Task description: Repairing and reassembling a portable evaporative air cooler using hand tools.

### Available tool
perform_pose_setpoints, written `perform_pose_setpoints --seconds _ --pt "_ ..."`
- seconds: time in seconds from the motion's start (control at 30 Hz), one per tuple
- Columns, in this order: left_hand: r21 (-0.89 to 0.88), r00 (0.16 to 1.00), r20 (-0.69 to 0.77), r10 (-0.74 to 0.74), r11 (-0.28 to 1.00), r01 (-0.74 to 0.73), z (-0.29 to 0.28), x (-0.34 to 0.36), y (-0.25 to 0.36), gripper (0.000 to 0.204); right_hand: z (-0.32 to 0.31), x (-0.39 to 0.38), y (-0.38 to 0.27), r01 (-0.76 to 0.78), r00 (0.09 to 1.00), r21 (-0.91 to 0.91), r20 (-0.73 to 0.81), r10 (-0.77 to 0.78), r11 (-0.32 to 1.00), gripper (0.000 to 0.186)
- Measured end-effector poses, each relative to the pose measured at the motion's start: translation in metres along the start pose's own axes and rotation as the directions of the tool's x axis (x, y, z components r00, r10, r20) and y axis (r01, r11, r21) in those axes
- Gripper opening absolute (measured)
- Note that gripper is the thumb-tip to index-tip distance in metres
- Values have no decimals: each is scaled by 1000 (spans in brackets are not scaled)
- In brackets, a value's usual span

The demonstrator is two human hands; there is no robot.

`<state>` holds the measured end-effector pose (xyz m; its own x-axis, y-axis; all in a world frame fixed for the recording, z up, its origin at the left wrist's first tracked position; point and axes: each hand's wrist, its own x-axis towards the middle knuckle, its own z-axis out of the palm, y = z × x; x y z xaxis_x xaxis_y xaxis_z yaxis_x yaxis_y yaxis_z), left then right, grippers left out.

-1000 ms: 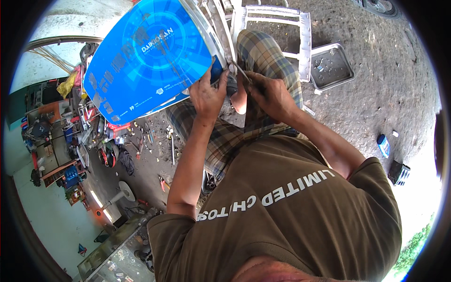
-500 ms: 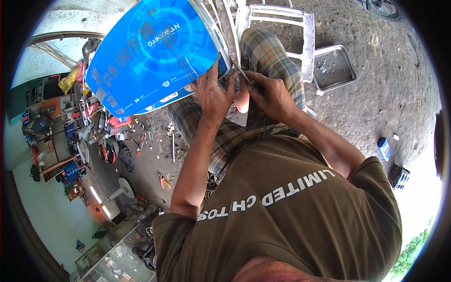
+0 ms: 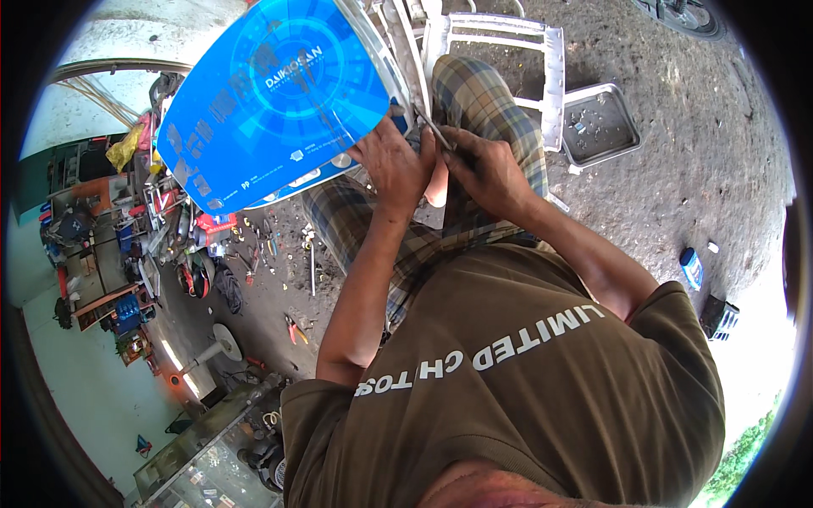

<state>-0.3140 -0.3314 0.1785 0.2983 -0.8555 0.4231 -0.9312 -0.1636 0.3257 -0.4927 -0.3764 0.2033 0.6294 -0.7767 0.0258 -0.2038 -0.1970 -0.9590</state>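
Note:
A white appliance casing with a large glossy blue panel (image 3: 279, 110) stands tilted before me at the upper left. My left hand (image 3: 395, 169) rests at its lower right corner, thumb apart from the fingers; the fingertips are partly hidden at the panel's edge. My right hand (image 3: 487, 169) is closed round a thin grey metal tool (image 3: 434, 129), whose tip points up and left to the gap beside the casing. The tool's exact kind and what its tip touches are too small to tell. White bars or tubing (image 3: 408, 42) run close past the tip.
A white plastic frame (image 3: 552, 85) and a metal tray (image 3: 631, 123) with small parts lie right of my knee. Pliers (image 3: 295, 328) and several tools are scattered on the left floor. A white fan (image 3: 222, 343), a glass case (image 3: 216, 457) and a blue bottle (image 3: 691, 267) stand around.
My left hand has shifted slightly, its fingers drawing in from the blue panel's face toward the edge. The panel has tilted a little. My right hand keeps its hold on the tool.

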Motion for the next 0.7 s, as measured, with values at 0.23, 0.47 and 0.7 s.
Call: perform_pose_setpoints --seconds 0.23,0.47,0.7 --pt "-34 993 -80 89 995 -92 -5 -2 -10 69 1 2 6 46 998 -70 -42 -49 996 40" --pt "-40 985 -141 98 994 -104 -5 -7 -16 57 4 0 1 69 996 -56 -53 -72 996 40" --pt "-103 979 -195 58 991 -79 -5 -10 -6 64 8 16 -14 100 993 -48 -57 -102 994 32"
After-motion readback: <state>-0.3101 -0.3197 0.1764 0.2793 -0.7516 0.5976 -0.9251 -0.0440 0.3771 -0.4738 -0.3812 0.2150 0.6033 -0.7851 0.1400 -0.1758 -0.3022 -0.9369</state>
